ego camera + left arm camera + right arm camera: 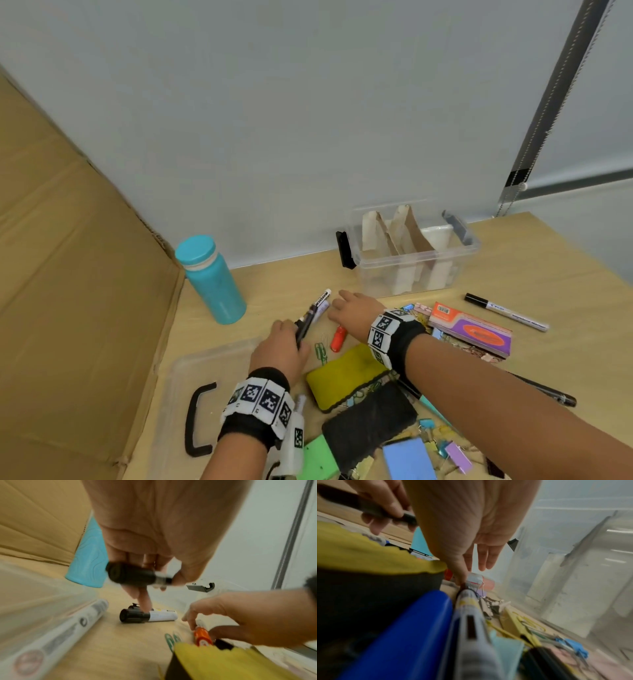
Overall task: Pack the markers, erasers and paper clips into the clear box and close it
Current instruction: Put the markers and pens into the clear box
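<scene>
My left hand [286,337] grips a black marker [135,576] above the table, and its index finger points down onto the black-capped white marker [150,616] lying there. Beside it my right hand [342,305] hovers low with fingers fairly straight [482,559]. One fingertip and the thumb reach the orange-capped marker [202,637]. The clear box [462,255] stands open at the back, holding cardboard dividers. Its lid [178,383] lies front left. A yellow eraser [342,375] and a black eraser [370,428] lie under my right forearm. Green paper clips [320,350] lie between my hands.
A teal bottle [214,284] stands left of the hands, with a cardboard sheet [75,274] behind it. Right of my wrist are a pink and orange carton [472,330], another marker [507,311], binder clips and coloured pads [409,459]. The wall is close behind the box.
</scene>
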